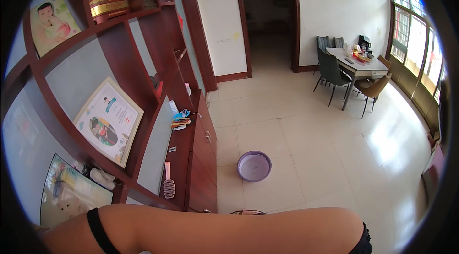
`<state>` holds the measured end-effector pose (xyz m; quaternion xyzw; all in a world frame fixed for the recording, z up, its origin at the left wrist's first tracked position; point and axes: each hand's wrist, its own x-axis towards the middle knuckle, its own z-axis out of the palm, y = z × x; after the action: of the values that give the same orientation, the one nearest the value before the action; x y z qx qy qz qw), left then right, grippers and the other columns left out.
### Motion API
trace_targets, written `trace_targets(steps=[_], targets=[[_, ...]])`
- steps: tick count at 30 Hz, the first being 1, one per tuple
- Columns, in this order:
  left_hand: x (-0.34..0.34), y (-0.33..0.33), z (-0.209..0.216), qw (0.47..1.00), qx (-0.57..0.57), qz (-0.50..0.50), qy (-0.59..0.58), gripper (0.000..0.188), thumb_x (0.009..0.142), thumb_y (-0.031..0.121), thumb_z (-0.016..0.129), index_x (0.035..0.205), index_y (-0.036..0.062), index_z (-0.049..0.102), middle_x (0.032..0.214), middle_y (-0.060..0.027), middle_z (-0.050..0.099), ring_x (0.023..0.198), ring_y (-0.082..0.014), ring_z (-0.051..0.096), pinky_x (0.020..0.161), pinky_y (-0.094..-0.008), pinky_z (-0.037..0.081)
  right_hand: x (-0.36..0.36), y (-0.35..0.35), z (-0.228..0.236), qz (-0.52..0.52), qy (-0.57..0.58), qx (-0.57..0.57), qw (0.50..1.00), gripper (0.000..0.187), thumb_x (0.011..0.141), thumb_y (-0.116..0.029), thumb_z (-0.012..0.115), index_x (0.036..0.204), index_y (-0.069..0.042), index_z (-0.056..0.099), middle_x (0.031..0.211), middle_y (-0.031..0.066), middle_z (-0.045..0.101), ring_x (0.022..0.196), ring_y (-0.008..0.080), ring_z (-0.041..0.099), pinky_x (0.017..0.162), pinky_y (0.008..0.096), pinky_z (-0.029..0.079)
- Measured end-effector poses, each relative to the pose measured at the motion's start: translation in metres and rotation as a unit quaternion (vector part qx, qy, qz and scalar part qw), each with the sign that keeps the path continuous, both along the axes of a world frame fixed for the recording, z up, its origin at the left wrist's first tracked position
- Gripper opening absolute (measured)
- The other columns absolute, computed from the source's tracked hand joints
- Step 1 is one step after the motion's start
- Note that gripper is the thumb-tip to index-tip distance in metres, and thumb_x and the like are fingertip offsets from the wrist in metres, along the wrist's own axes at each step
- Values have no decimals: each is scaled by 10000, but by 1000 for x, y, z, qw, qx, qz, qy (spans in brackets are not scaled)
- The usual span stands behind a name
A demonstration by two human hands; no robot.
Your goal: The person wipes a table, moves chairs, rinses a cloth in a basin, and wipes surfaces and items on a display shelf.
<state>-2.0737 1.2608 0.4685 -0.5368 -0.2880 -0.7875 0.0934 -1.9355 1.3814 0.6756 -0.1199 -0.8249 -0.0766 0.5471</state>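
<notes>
A bare arm (229, 230) crosses the lower edge from a black sleeve at the right toward the shelves at the left. It appears to be my right arm, with a black band (98, 230) near its far end. Beyond the band, my right hand (55, 238) fades into the dark lower-left rim, its fingers hidden. It is nearest to a glossy picture panel (71, 192) leaning in the low shelf compartment. A white object (102, 178) I cannot make out lies beside that panel. My left hand is not in view.
Dark red shelving (119, 48) fills the left, with a framed certificate (125, 132) and a baby picture (53, 24). On its ledge lies a pink hairbrush (168, 173). A purple basin (254, 177) sits on the tiled floor. A table (370, 66) with chairs stands far right.
</notes>
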Motion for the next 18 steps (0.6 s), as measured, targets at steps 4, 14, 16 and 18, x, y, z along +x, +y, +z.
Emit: trace_targets(steps=[4,14,16,18], targets=[[-3,-8,8,982,-48,-154,-103,477,1024,257,472,1399,-26,389,1124,-193,614,870,-266,597,782,-367,516,-12,1,-10,17,3,-1,1000,483,873,-336,628,1292,-110,542,1343,150,522,1291,321,451,1116,427,315],[0,-27,27,953,-235,-125,-146,633,905,97,479,1503,20,285,1133,-94,538,917,-170,516,877,-294,430,-93,-8,-15,44,44,72,996,426,873,-296,635,1248,-103,573,1303,141,552,1257,316,487,1096,430,344],[-2,-36,29,951,-247,-127,-133,604,909,78,441,1491,19,294,1147,-129,567,956,-200,550,938,-329,432,-106,-10,-14,18,63,107,992,415,873,-288,636,1239,-102,579,1295,139,558,1250,315,494,1092,431,350],[-6,-43,32,946,-238,-165,-148,552,914,6,453,1452,22,334,1117,-133,616,940,-195,602,905,-323,472,-111,-14,-16,-1,78,127,989,404,873,-280,637,1231,-100,585,1287,137,564,1243,314,501,1088,432,355]])
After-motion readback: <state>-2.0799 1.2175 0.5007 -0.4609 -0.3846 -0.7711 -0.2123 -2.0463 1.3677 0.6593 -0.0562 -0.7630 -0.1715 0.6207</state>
